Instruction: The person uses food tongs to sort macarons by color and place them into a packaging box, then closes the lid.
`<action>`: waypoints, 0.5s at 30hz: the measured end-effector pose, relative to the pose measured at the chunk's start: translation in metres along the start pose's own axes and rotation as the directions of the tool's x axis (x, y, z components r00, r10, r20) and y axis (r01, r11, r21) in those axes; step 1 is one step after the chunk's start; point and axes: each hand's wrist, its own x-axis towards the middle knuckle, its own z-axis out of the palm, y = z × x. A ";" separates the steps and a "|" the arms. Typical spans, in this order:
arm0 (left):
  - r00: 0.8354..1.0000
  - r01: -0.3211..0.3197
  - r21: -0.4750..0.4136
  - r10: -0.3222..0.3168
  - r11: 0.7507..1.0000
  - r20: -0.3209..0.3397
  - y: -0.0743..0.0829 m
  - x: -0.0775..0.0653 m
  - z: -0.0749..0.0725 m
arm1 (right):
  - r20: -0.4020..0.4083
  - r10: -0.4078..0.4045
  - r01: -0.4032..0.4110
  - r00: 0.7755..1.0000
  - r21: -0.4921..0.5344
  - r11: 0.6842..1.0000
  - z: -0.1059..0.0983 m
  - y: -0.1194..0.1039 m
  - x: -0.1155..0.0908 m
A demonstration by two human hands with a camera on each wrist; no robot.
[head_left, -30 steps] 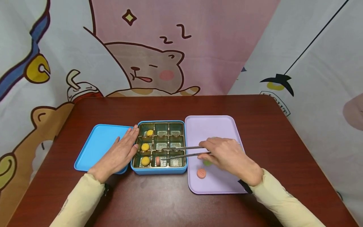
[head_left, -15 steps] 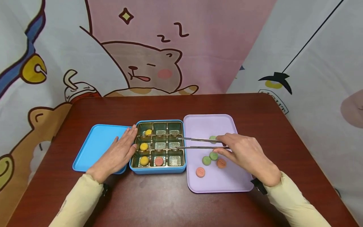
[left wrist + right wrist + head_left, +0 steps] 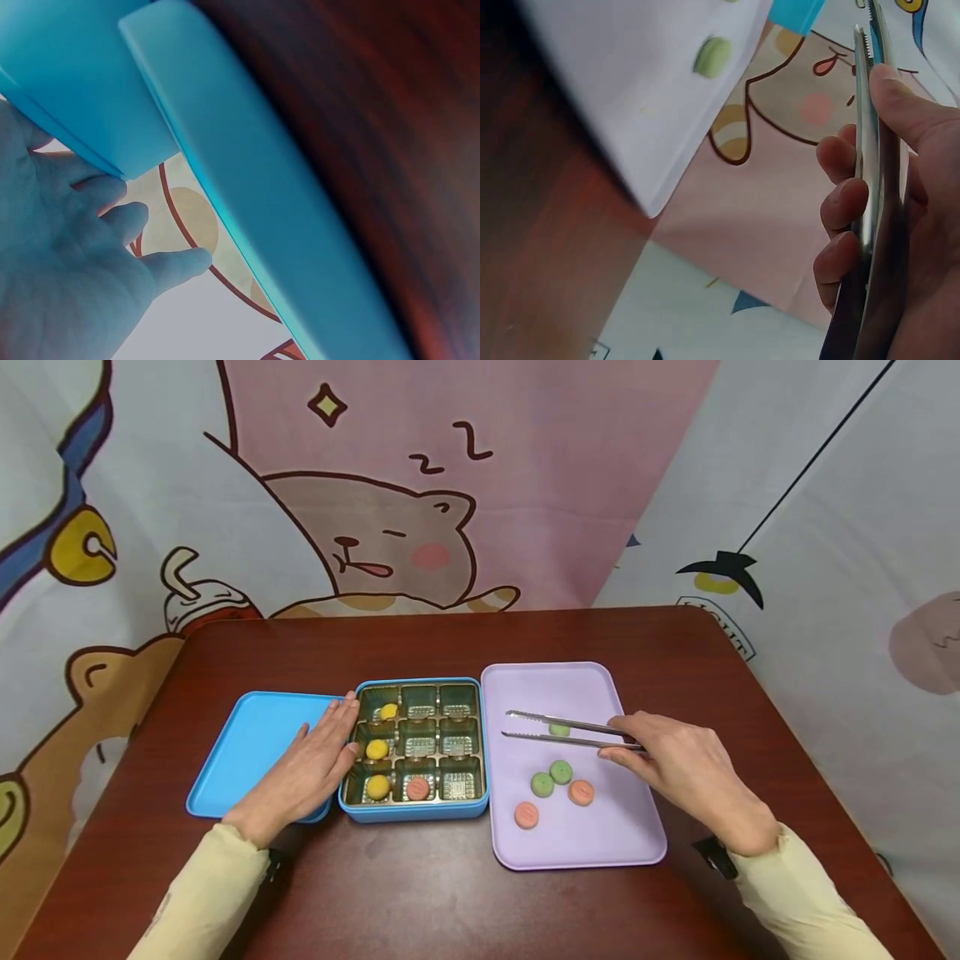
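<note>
My right hand point(image 3: 690, 768) holds metal tongs point(image 3: 600, 743), their tips spread apart above the purple tray point(image 3: 615, 839) with nothing between them. In the right wrist view, fingers and thumb wrap the tongs point(image 3: 870, 187). On the tray lie several small round pieces: green ones point(image 3: 542, 784) and two orange-pink ones point(image 3: 527, 815). My left hand point(image 3: 303, 768), fingers straight, rests against the left side of the blue box point(image 3: 412, 812). Its gold divided insert holds yellow pieces point(image 3: 378, 787) down the left column and a pink piece point(image 3: 417, 788) in the front middle compartment.
A flat blue lid point(image 3: 247, 739) lies left of the box, partly under my left hand and forearm. Box and tray stand side by side on the brown table point(image 3: 420, 893). A cartoon-printed cloth point(image 3: 562, 485) hangs behind the table.
The tongs have let go of the pink piece, which now lies flat in the front middle compartment. My right hand has drawn the tongs right, from the box to over the tray. The left hand stays.
</note>
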 end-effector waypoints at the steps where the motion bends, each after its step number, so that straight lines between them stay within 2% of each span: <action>1: 1.000 0.000 0.000 0.000 1.000 0.000 0.000 0.000 0.000 | 0.002 0.005 -0.005 1.000 -0.004 1.000 0.000 0.002 -0.002; 15: 1.000 0.000 0.002 0.000 1.000 -0.004 0.000 0.000 0.001 | 0.025 0.067 -0.066 0.997 -0.029 0.997 0.003 0.025 -0.019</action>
